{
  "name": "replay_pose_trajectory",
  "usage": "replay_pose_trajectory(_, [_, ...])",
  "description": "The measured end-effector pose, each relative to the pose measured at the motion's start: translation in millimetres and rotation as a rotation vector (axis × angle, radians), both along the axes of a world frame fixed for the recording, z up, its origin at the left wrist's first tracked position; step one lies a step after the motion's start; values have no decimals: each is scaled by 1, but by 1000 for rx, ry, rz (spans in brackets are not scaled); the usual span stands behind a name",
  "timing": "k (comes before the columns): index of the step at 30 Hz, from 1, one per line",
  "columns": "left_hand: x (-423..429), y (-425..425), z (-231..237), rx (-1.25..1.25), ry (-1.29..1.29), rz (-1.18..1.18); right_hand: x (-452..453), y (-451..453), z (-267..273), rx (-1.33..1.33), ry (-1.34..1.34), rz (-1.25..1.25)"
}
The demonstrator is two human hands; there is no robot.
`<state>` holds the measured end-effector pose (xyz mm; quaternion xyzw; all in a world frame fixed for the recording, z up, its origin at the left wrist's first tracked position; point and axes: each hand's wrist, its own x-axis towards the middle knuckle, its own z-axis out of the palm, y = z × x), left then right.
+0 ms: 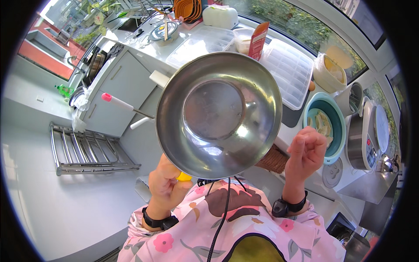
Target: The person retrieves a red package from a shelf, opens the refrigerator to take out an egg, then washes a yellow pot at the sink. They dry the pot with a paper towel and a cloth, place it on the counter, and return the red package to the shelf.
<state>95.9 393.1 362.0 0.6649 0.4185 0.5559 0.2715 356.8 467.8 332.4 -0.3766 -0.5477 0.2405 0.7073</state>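
A round stainless-steel pan (214, 109) fills the middle of the view, its shiny inside facing me. Under its lower left rim, my left hand (167, 181) is closed around a yellow piece (184, 177), which looks like part of a handle; the rest is hidden by the fingers and the pan. My right hand (307, 152) is raised to the right of the pan, apart from it. Its fingers are curled in, and nothing shows in them. Just beyond that hand stands a teal basin (309, 108) with several pale food pieces (322, 124) inside.
Along the window counter are a clear compartment box (288, 73), a red-orange packet (258, 41), a white-lined bin (329, 73) and a rice cooker (361, 137). A pink-and-white handle (118, 101) sticks out left of the pan. A metal rack (88, 147) is on the left.
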Motion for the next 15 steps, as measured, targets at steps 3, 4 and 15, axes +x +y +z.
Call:
replay_pose_trajectory(3, [-12, -9, 0, 10, -101, 82, -14, 0, 2, -8, -18, 22])
replay_pose_trajectory(4, [-16, -11, 0, 13, -148, 98, -19, -1, 3, -16, -17, 21])
replay_pose_trajectory(15, [-136, -76, 3, 76, -417, 336, -166, -27, 22, 338, -247, 165])
